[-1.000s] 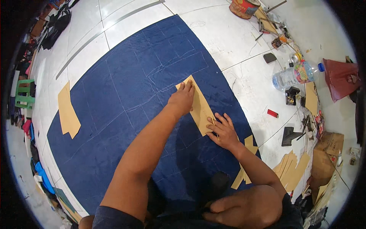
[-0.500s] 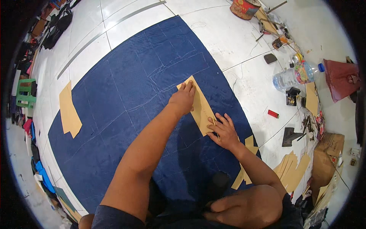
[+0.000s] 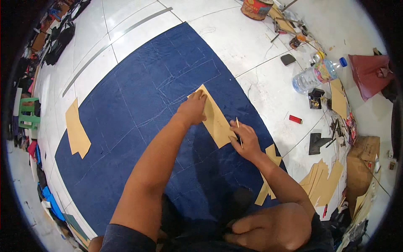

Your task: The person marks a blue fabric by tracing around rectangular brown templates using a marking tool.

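Note:
Navy blue fabric (image 3: 126, 101) lies spread on the floor, marked with thin pale chalk-like lines. On it rests a tan paper pattern piece (image 3: 214, 122), long and tapered, set at a slant. My left hand (image 3: 193, 108) presses down on the pattern's far end, its fingers stretched over the paper and holding nothing. At the near right corner is my right hand (image 3: 247, 140), its fingers curled round a thin pale stick (image 3: 238, 128), like a slim marking pencil. Its tip is too small to make out. Its fingertips touch or nearly touch the pattern's edge.
Another tan pattern piece (image 3: 76, 130) overlaps the fabric's left edge. More paper strips (image 3: 268, 176) lie by my right forearm, beside a pile of patterns (image 3: 321, 178). A long metal ruler (image 3: 113, 43) lies beyond the fabric. A water bottle (image 3: 315, 77) and red lighter (image 3: 295, 119) are at right.
My right hand's fingers, stretched over the pattern before, have drawn in round the stick, which now stands more upright. The left hand keeps pressing the pattern. The whole view has shifted slightly.

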